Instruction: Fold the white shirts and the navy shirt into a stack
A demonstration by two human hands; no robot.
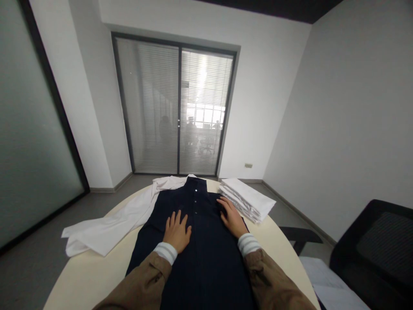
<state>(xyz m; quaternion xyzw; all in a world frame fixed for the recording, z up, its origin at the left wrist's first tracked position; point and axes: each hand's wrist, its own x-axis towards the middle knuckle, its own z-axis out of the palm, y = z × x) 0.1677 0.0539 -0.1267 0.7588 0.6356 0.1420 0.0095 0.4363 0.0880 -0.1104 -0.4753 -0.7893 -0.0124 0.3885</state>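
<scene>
A dark navy button-front shirt (206, 258) lies spread on a table, its collar (195, 185) at the far end and a row of small buttons down the middle. My left hand (177, 231) rests flat on its left half, fingers spread. At the shirt's upper right edge, my right hand (232, 217) lies with its fingers stretched out and slightly bent, touching the fabric. A white garment with a long sleeve (109, 228) reaches out from the navy shirt's left side; how much of it runs underneath is hidden. No sleeves of the navy shirt show.
A stack of folded white cloth (248, 200) sits at the far right of the round cream table (87, 280). An office chair (374, 254) with an armrest stands at the right, with pale cloth (329, 280) beside it. Glass doors with blinds (176, 107) are ahead.
</scene>
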